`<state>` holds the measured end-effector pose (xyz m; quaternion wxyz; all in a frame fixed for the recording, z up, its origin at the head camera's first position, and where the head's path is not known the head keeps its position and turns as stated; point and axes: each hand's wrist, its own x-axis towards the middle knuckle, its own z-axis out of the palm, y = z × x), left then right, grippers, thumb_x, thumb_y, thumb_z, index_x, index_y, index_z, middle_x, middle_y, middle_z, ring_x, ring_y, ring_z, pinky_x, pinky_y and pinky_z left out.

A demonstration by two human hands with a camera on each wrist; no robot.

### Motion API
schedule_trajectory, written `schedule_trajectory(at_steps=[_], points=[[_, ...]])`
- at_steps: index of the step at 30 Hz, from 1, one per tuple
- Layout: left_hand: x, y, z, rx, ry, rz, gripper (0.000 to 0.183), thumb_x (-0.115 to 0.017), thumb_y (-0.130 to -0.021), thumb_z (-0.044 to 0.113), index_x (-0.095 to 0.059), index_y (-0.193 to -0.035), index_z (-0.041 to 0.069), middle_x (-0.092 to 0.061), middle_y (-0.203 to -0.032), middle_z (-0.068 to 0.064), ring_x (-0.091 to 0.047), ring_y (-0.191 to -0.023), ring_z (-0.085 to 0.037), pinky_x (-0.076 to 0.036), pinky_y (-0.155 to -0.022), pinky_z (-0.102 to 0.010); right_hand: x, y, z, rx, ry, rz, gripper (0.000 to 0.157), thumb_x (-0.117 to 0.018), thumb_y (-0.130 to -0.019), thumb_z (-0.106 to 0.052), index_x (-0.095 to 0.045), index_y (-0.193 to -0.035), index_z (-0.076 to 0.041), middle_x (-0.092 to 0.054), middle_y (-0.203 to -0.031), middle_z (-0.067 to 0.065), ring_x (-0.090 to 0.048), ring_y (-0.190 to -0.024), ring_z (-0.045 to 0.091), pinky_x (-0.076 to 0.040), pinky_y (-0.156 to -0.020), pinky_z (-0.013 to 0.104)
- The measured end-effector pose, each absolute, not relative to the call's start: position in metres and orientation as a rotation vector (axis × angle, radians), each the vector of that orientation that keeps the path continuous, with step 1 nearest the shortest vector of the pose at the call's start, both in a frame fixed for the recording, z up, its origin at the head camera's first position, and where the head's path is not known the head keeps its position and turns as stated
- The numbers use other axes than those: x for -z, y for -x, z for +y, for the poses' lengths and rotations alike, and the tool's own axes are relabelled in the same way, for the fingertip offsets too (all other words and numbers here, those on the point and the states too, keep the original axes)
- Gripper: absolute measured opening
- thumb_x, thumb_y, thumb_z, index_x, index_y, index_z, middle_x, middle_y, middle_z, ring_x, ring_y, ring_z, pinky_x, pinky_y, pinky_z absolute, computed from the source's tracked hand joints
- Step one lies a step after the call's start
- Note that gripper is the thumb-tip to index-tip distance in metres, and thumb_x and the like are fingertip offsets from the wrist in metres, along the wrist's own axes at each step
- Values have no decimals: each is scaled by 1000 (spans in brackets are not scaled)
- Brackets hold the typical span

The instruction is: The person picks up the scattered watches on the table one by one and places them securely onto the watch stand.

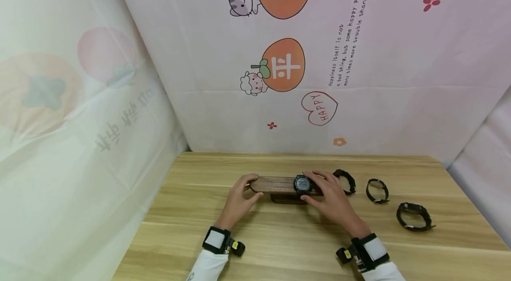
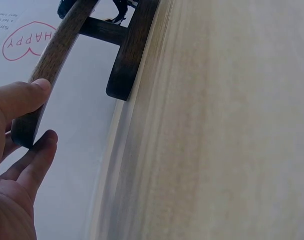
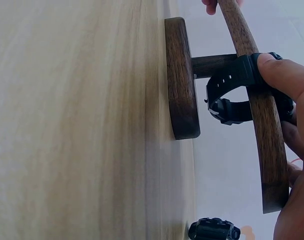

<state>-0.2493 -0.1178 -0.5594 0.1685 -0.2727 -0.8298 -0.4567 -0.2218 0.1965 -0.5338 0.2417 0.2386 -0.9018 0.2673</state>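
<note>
Holding the stand point(image 1: 279, 185) at both ends, the hands sit on a narrow wooden bar raised on a short post over a small base on the counter point(image 1: 279, 236). The left hand point(image 1: 238, 199) pinches the bar's left end between thumb and fingers. The right hand point(image 1: 333, 199) is curled over the right part, its thumb pressed on the strap of the watch point(image 1: 303, 184) looped round the bar, face toward the person.

Judging from this, the main risk is tipping: the base point(image 3: 182, 80) looks small beside the long bar, so uneven pressure from either hand could rock the stand over. The watch hangs loosely under the bar in the right wrist view, so if the thumb lifts while the bar is tilted, it could slide toward the right end and drop off. A sideways shove could also skid the stand into the nearest of three spare watches: one point(image 1: 345, 181) just beside the right hand, another point(image 1: 377, 191) near it, a third point(image 1: 414, 216) further right.
</note>
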Motion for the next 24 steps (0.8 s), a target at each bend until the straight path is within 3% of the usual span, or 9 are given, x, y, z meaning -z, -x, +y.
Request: schedule_trajectory(at_steps=[11,18,24], points=[[557,248,-118,1303,778,-2359,54,-74,-84,23,-53,-134,18,-52,-135,6,-49,-122,-8,-49,-97,-26,534,222,200,-718,-658,-2491,71,-69,-84,-51,-47,-144,-20,-53,-136,11,-39,-128,33,-26,-103,68],[555,248,-118,1296,788,-2366,55,-74,-84,23,-52,-134,17,-51,-136,6,-48,-122,-8,-48,-97,-25,531,215,211,-761,-611,-2512,68,-65,-88,-49,-39,-148,-27,-48,-142,7,-38,-130,30,-35,-100,65],[557,248,-118,1290,789,-2355,55,-73,-84,25,-52,-135,18,-51,-136,7,-48,-122,-8,-49,-97,-26,530,213,224,-744,-641,-2471,67,-67,-89,-39,-40,-147,-20,-48,-141,12,-39,-129,33,-31,-104,63]])
